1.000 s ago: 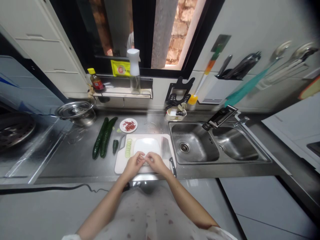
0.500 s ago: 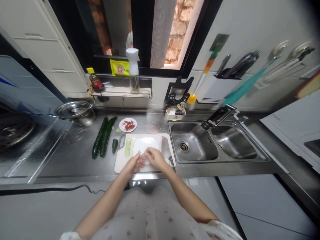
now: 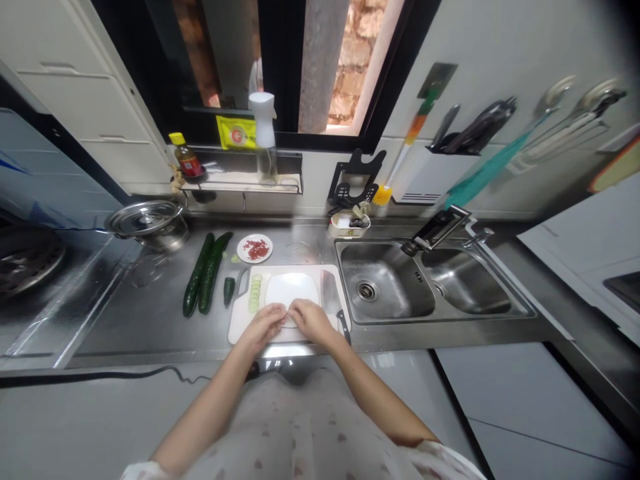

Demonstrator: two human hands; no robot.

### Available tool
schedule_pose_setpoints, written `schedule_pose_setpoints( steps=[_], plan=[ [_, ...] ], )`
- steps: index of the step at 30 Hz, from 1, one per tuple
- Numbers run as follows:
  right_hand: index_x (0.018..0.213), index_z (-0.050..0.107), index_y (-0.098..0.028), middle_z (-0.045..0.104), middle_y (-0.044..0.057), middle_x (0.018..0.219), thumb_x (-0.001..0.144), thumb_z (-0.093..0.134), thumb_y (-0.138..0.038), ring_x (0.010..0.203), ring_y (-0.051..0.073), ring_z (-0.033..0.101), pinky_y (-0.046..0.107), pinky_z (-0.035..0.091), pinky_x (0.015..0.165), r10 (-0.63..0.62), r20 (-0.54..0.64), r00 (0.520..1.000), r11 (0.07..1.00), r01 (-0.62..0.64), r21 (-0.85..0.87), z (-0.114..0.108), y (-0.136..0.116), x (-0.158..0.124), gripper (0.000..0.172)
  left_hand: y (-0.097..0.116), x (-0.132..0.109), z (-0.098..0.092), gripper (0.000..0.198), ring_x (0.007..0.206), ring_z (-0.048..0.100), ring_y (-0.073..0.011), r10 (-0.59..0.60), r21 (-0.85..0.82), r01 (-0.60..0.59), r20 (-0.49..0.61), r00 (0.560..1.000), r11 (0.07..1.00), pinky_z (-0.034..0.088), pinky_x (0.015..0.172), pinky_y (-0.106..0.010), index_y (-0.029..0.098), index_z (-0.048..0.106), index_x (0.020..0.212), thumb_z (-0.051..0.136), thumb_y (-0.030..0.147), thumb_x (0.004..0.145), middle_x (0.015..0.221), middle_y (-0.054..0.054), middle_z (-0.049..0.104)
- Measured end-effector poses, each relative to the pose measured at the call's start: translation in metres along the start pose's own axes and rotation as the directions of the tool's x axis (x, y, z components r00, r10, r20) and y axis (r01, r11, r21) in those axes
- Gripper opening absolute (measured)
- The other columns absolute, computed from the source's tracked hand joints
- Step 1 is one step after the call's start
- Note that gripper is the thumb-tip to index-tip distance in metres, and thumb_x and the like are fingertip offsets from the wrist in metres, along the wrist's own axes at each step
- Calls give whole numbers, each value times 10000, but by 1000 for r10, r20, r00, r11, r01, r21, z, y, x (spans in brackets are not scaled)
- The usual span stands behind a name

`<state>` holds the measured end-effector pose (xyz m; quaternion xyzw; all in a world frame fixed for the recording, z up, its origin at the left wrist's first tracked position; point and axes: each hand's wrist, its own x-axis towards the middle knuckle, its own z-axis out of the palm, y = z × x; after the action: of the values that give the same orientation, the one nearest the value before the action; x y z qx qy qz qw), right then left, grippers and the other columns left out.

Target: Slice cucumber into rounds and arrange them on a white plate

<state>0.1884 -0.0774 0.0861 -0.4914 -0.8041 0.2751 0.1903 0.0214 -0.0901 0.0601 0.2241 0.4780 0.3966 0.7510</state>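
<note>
My left hand (image 3: 266, 325) and my right hand (image 3: 313, 321) meet over the front part of a white plate (image 3: 293, 287). Both have their fingers closed, tips almost touching; whatever lies between them is too small or hidden to make out. Beneath the plate is a white cutting board (image 3: 241, 329). Along its left side runs a row of pale green cucumber slices (image 3: 255, 293). A kitchen knife (image 3: 330, 293) lies on the right side, its black handle toward me. Just left of the board sits a short cucumber piece (image 3: 229, 291).
Two whole cucumbers (image 3: 205, 277) lie further left, near a lidded steel pot (image 3: 150, 223). Behind the board is a small plate (image 3: 255, 249) of chopped red bits. On the right is a double sink (image 3: 390, 280) with a black faucet (image 3: 435, 230). A shelf (image 3: 240, 181) holds bottles.
The fingers of my left hand have turned inward and closed up against my right fingertips. Both hands sit slightly lower, showing more of the white plate. Other things keep their places.
</note>
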Motion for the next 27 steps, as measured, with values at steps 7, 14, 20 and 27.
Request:
schedule_pose_setpoints(
  steps=[7,14,20,27],
  plan=[
    [862,583,-186,617,22,804,919,465,-256,756,140,527,232,347,685,29,5,1000,999,-29,29,5,4,2,148,2,2,3,455,577,521,-66,83,50,-79,-78,994,996,356,532,-170,176,554,910,800,260,536,659,44,558],
    [806,600,-175,628,0,716,871,499,-226,663,126,542,208,343,607,135,4,991,976,-134,174,14,12,10,130,-1,18,0,425,555,481,-72,291,283,-268,-42,956,921,344,543,-189,181,544,935,733,333,586,619,70,495],
    [815,632,-161,653,1,707,848,506,-218,656,120,562,197,382,612,255,2,967,930,-246,275,25,37,23,142,-10,52,-3,386,553,469,-71,382,380,-354,1,924,855,356,556,-183,182,534,959,690,304,628,620,75,466],
    [830,661,-135,700,50,777,847,505,-174,723,132,606,197,392,657,348,28,937,923,-348,166,30,61,54,162,-5,103,-12,301,633,547,-95,439,577,-373,28,898,727,411,666,-205,168,551,969,611,170,675,654,49,562]
  ],
)
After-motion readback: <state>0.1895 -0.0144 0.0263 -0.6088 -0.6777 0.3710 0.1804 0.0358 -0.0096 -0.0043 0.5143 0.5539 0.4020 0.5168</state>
